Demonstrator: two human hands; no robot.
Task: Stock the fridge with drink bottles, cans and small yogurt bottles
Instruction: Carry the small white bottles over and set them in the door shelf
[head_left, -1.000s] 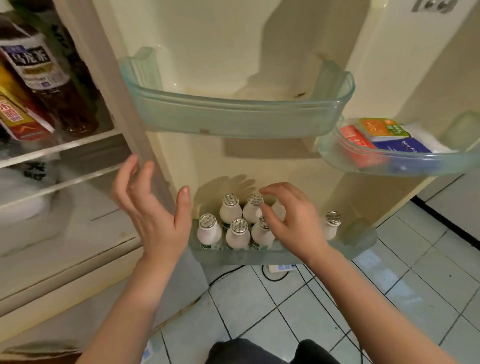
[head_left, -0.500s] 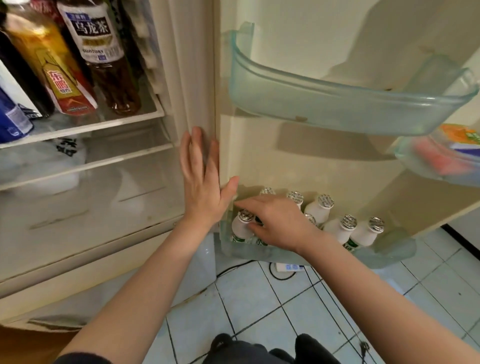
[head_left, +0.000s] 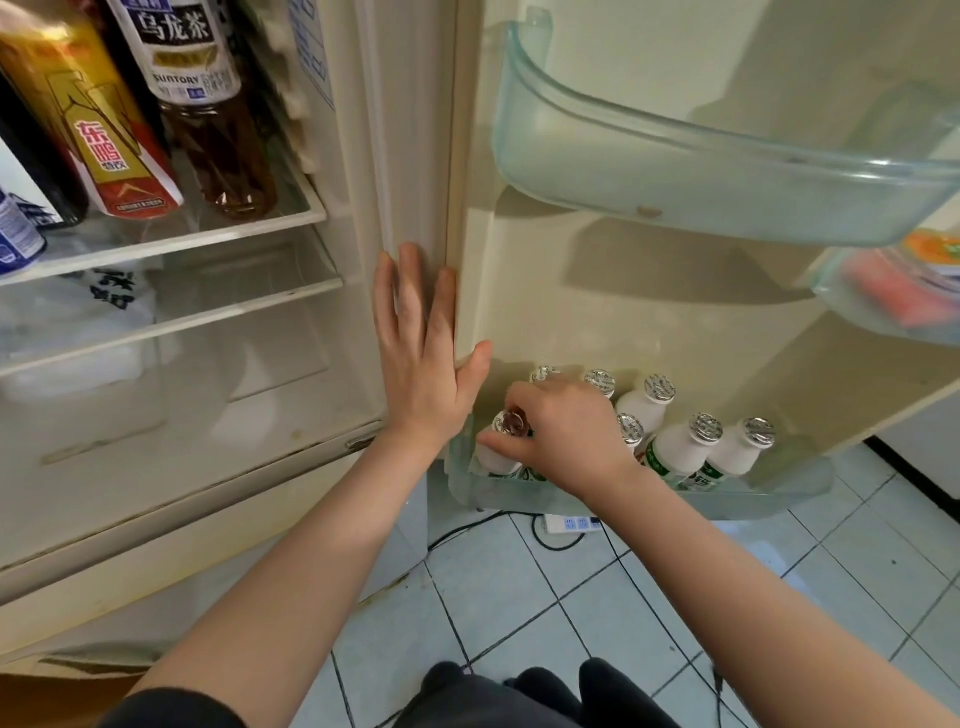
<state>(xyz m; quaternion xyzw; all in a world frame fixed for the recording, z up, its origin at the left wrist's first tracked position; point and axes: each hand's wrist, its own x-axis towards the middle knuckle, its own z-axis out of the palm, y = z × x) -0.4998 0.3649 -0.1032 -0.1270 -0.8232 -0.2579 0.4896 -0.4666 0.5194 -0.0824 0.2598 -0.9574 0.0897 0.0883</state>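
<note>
Gripping a small yogurt bottle (head_left: 493, 460) by its neck, the right hand (head_left: 561, 441) is at the left end of the lowest door bin (head_left: 753, 500). Its fingers are curled around the bottle just under the foil cap. The bottle stands inside the bin, next to the left wall.

To the right of this hand, in the same bin, the other yogurt bottles (head_left: 680, 454) stand close together. They are white, with silver foil caps and green print. The hand hides a part of the group, so I cannot tell their number.

The left hand (head_left: 421, 358) is above and to the left of the bin. It is spread flat with straight fingers and lies on the cream fridge frame (head_left: 410, 156), beside the hinge edge of the door. It holds nothing.

Straight above the bin, on the same door, hangs an upper door bin (head_left: 675, 176) of clear greenish plastic. Above and to the right, a side bin (head_left: 857, 317) holds coloured packets, which are blurred.

Far up and to the left of the bin, inside the fridge, a glass shelf (head_left: 182, 241) carries a tea bottle (head_left: 208, 104), a yellow and red bottle (head_left: 98, 130) and a blue can (head_left: 15, 234). Under that shelf lies a plastic bag (head_left: 78, 306).

Just below the bin, a white power strip (head_left: 569, 524) with black cables lies on the tiled floor (head_left: 519, 597).
</note>
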